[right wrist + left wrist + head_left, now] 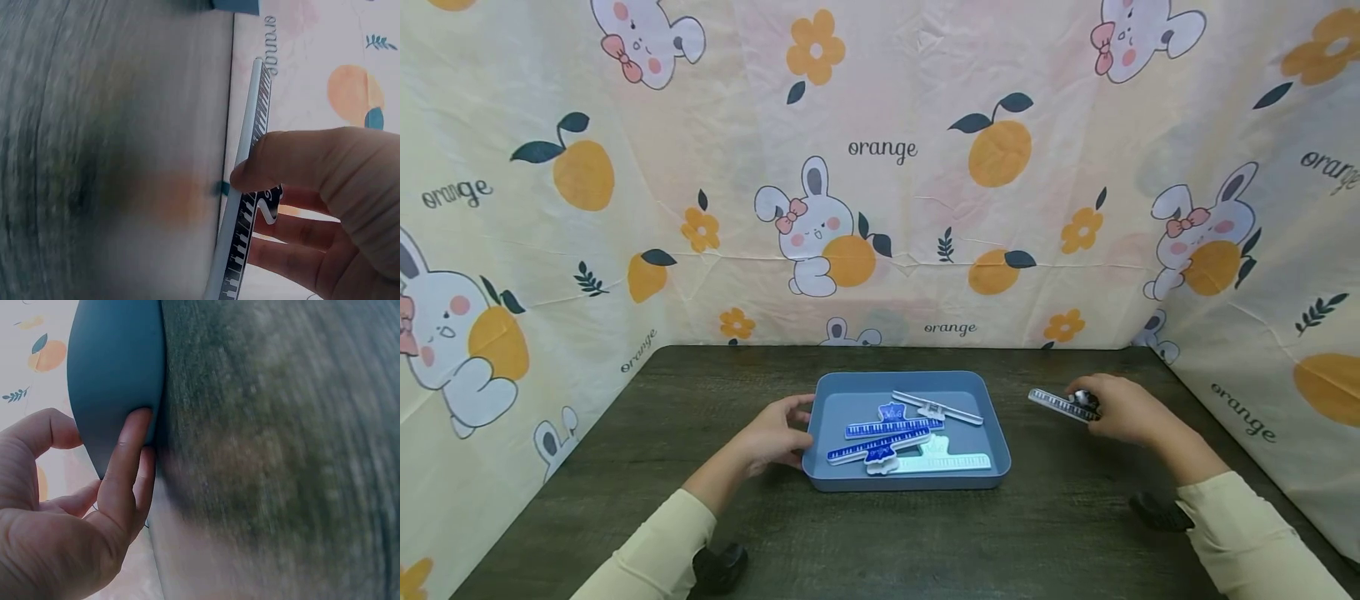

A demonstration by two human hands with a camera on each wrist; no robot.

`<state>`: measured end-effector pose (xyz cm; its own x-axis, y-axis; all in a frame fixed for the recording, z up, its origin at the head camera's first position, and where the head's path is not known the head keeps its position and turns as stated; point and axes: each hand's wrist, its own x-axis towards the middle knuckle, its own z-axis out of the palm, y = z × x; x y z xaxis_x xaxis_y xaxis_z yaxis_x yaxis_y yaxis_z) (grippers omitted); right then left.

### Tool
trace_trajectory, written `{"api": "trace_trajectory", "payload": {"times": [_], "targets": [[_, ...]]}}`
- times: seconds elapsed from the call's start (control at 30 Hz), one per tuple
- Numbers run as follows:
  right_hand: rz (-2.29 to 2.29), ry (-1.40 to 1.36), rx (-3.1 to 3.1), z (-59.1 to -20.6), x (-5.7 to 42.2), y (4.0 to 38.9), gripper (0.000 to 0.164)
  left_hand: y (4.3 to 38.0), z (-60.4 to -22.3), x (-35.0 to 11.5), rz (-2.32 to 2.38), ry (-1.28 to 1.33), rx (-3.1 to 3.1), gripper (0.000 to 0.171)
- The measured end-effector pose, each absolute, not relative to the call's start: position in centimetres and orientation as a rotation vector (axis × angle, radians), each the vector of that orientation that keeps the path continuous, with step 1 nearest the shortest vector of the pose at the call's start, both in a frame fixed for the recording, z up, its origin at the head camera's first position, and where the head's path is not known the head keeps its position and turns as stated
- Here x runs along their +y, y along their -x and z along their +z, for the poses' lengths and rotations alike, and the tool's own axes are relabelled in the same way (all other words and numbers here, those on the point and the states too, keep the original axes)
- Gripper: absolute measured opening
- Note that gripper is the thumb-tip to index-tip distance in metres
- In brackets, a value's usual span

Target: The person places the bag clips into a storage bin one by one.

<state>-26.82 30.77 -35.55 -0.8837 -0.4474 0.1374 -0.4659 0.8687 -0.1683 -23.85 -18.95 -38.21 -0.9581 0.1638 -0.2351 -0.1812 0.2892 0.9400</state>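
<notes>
In the head view, my right hand (pixel 1127 407) holds a long clip (pixel 1062 405) printed with black-and-white piano keys, off to the right of a blue tray (pixel 820 392). The right wrist view shows the thumb on the printed bar, with the other fingers behind the clip (pixel 240 244). My left hand (pixel 771 433) rests on the tray's left end; its fingertips touch the outer wall (pixel 119 369). Two blue piano-key clips (pixel 880 444), a mint green clip (pixel 951 462) and a white clip (pixel 958 412) lie inside the tray, partly overlapping.
The dark wood-grain table (pixel 925 542) runs back to a cloth backdrop (pixel 910 200) printed with rabbits and oranges. More of this cloth rises along both sides. A dark object (pixel 721 568) sits below the left sleeve and another (pixel 1159 510) beside the right sleeve.
</notes>
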Motion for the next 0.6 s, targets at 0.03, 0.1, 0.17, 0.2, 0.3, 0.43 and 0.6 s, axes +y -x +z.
{"api": "trace_trajectory", "payload": {"times": [0.03, 0.1, 0.17, 0.2, 0.3, 0.43, 0.6], "targets": [[0.298, -0.727, -2.942, -35.5, 30.6, 26.8, 0.046, 23.8, -38.2, -19.0, 1.716, 0.017, 2.278, 0.077], [0.306, -0.737, -2.936, -35.2, 30.2, 26.7, 0.046, 23.8, -38.1, -19.0, 1.714, 0.021, 2.280, 0.077], [0.308, -0.744, -2.932, -34.9, 29.8, 26.5, 0.046, 23.8, -38.1, -19.0, 1.712, 0.020, 2.282, 0.077], [0.306, -0.750, -2.928, -34.8, 29.6, 26.4, 0.046, 23.8, -38.1, -19.0, 1.710, 0.019, 2.282, 0.077], [0.311, -0.761, -2.932, -34.4, 29.0, 26.2, 0.047, 23.8, -38.1, -19.0, 1.702, 0.014, 2.284, 0.077], [0.314, -0.767, -2.939, -34.0, 28.4, 25.9, 0.047, 23.8, -38.1, -19.1, 1.698, 0.009, 2.286, 0.077], [0.298, -0.781, -2.931, -33.3, 27.8, 25.6, 0.048, 23.9, -38.1, -19.1, 1.700, -0.003, 2.282, 0.077]]}}
